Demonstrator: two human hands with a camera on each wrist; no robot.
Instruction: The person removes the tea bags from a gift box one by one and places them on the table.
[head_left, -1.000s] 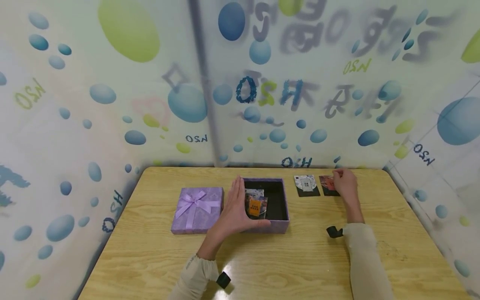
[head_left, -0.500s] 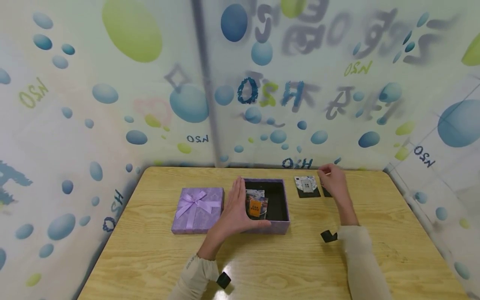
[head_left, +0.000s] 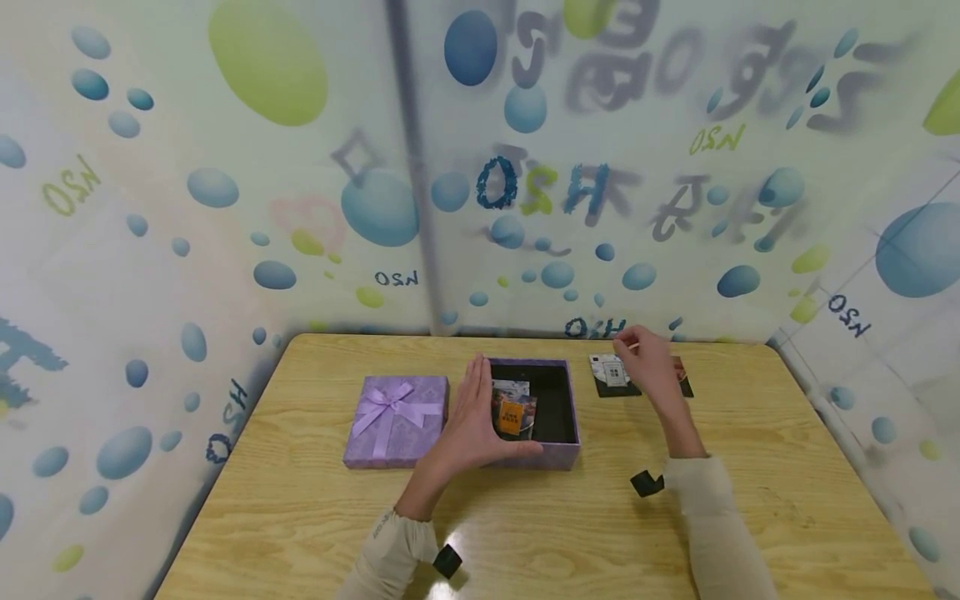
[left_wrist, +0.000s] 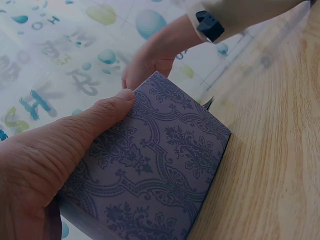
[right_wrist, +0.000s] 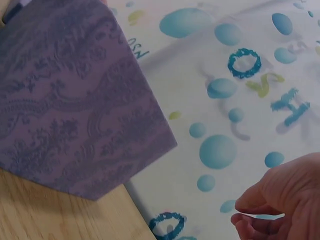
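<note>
The left hand lies against the purple box, fingers straight along its left side and thumb along its front wall. In the left wrist view, the thumb of this hand rests on the patterned box. Orange-and-dark packets lie in the box's left part. The right hand is raised over two flat square packets, a white-and-black one and a red-and-black one that it partly covers. Thumb and fingers of the right hand curl together in the right wrist view, with nothing visible between them.
A purple lid with a ribbon bow lies left of the box on the wooden table. Behind the table's far edge stands a wall patterned with blue and green drops. Each wrist carries a small black device.
The right hand has moved left from the red-and-black packet toward the white-and-black one, and the red-and-black packet's right part shows again. The left hand has kept its place on the box.
</note>
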